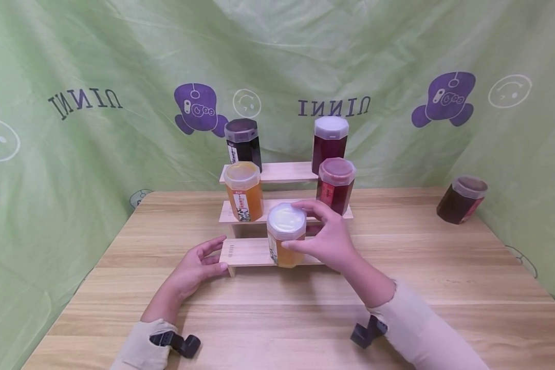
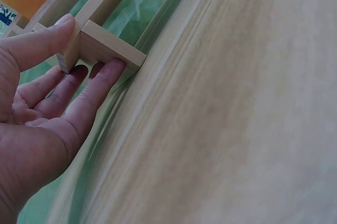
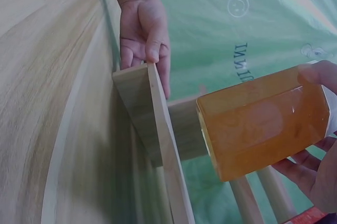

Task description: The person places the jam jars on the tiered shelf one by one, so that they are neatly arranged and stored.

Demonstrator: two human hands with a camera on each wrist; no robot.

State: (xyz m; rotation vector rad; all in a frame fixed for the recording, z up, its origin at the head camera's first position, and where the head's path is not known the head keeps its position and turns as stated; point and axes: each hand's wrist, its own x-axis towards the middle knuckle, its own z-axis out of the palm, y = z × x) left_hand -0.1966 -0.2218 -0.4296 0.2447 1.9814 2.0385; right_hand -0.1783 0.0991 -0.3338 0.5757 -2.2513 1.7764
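Observation:
My right hand point(image 1: 329, 237) holds a white-lidded jar of amber contents point(image 1: 287, 234) by its upper part, thumb on the near side. In the right wrist view that amber jar point(image 3: 263, 124) is tilted, its base apart from the lowest step's board. The left hand point(image 1: 198, 268) grips the left end of the lowest step of a three-tier wooden display rack point(image 1: 247, 252). In the left wrist view the thumb lies on the step's board, with fingers against its end support point(image 2: 111, 45).
An orange jar point(image 1: 245, 192) and a red jar point(image 1: 336, 186) stand on the middle step. A dark jar point(image 1: 243, 146) and a deep red jar point(image 1: 329, 146) stand on the top. Another dark jar point(image 1: 462, 200) sits far right on the table point(image 1: 268, 329), before a green curtain point(image 1: 277, 61).

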